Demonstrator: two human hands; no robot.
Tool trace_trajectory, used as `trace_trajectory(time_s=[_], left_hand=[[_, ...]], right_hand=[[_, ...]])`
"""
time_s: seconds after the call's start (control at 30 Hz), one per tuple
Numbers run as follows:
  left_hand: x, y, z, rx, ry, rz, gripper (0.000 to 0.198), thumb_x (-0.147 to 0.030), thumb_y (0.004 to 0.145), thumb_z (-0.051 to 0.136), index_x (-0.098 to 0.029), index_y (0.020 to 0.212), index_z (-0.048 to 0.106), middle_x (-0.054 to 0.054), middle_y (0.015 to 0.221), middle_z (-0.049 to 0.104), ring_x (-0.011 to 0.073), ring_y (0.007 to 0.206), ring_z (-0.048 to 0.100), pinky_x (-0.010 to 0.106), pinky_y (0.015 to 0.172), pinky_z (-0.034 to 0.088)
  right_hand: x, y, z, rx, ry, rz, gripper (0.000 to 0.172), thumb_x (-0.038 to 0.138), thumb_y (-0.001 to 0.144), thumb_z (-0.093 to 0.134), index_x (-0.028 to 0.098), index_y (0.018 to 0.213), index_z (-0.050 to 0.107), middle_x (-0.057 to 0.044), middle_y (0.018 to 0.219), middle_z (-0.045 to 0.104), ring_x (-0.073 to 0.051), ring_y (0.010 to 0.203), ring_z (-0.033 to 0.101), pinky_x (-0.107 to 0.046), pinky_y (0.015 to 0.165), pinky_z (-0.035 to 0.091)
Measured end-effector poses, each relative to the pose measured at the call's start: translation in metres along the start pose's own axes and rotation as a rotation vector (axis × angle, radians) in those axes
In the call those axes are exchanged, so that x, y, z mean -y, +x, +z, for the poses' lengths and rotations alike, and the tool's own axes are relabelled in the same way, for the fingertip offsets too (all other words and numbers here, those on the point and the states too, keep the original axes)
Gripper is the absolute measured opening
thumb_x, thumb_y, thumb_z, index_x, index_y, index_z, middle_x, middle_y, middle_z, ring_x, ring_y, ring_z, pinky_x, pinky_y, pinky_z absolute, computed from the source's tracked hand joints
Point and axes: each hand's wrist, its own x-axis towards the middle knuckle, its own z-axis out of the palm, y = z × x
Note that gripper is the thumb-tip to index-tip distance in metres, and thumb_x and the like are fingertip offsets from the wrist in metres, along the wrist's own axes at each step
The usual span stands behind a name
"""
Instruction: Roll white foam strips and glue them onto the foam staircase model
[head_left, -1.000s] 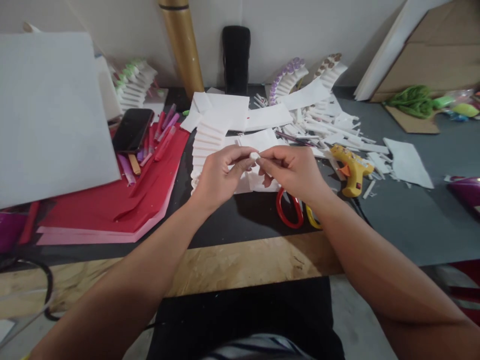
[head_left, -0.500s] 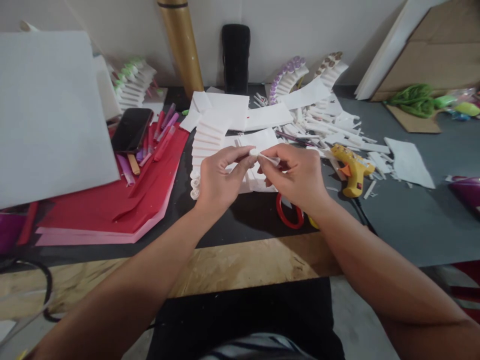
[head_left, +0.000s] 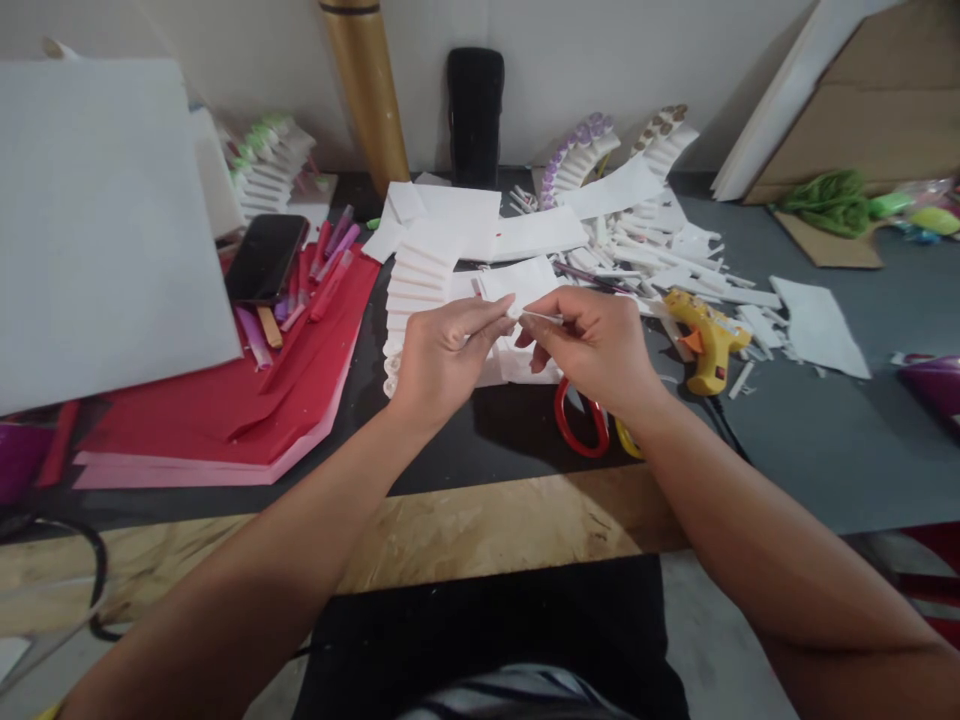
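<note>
A small white paper strip (head_left: 515, 311), partly rolled, is pinched between both hands above the table's middle. My left hand (head_left: 448, 352) grips its rolled end with thumb and forefinger. On the other side, my right hand (head_left: 589, 340) pinches the strip's loose end; most of the strip is hidden by fingers. White paper sheets (head_left: 525, 277) lie beneath the hands. Just left of them a fan-like row of white folded pieces (head_left: 415, 280) ends in small white rolls (head_left: 391, 372). Red-handled scissors (head_left: 579, 425) rest below my right hand.
A yellow glue gun (head_left: 709, 340) lies to the right, near white paper scraps (head_left: 660, 255). At left are a phone (head_left: 266, 258), red sheets (head_left: 187, 415) and a large white board (head_left: 112, 230). A gold tube (head_left: 367, 90) and black case (head_left: 475, 115) stand behind.
My fingers have shifted slightly around the small paper strip, and less of its loose end shows by my right hand. The surrounding things stay put; the view has moved a little.
</note>
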Motion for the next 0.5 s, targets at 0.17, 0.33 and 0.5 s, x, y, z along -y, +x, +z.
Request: trace_trajectory(time_s=[0.17, 0.33, 0.5], left_hand=[[-0.0013, 0.0047, -0.0039, 0.052, -0.096, -0.152, 0.018, -0.026, 0.084, 0.079, -0.018, 0.100, 0.082, 0.005, 0.084, 0.080, 0.0183, 0.079, 0.074, 0.030, 0.078, 0.058], [0.0015, 0.0076, -0.0058, 0.095, -0.104, -0.160, 0.018, -0.026, 0.084, 0.078, -0.018, 0.100, 0.082, 0.006, 0.083, 0.079, 0.0189, 0.078, 0.074, 0.030, 0.075, 0.058], [0.0003, 0.0083, -0.0091, 0.081, -0.005, -0.082, 0.016, -0.030, 0.089, 0.073, -0.022, 0.100, 0.082, 0.005, 0.091, 0.080, 0.0195, 0.084, 0.073, 0.031, 0.083, 0.057]], right_hand=[[0.0025, -0.0007, -0.0010, 0.010, -0.081, -0.089, 0.021, 0.028, 0.094, 0.065, 0.016, 0.078, 0.073, -0.001, 0.061, 0.069, -0.012, 0.051, 0.062, -0.025, 0.055, 0.043], [0.0034, -0.0016, 0.0015, 0.007, -0.126, -0.123, 0.021, 0.029, 0.093, 0.065, 0.016, 0.079, 0.072, -0.002, 0.063, 0.069, -0.012, 0.054, 0.062, -0.025, 0.056, 0.045], [0.0044, 0.0064, -0.0002, 0.095, 0.427, 0.248, 0.042, 0.057, 0.093, 0.064, 0.016, 0.093, 0.071, -0.007, 0.078, 0.074, -0.015, 0.055, 0.067, -0.028, 0.054, 0.055]])
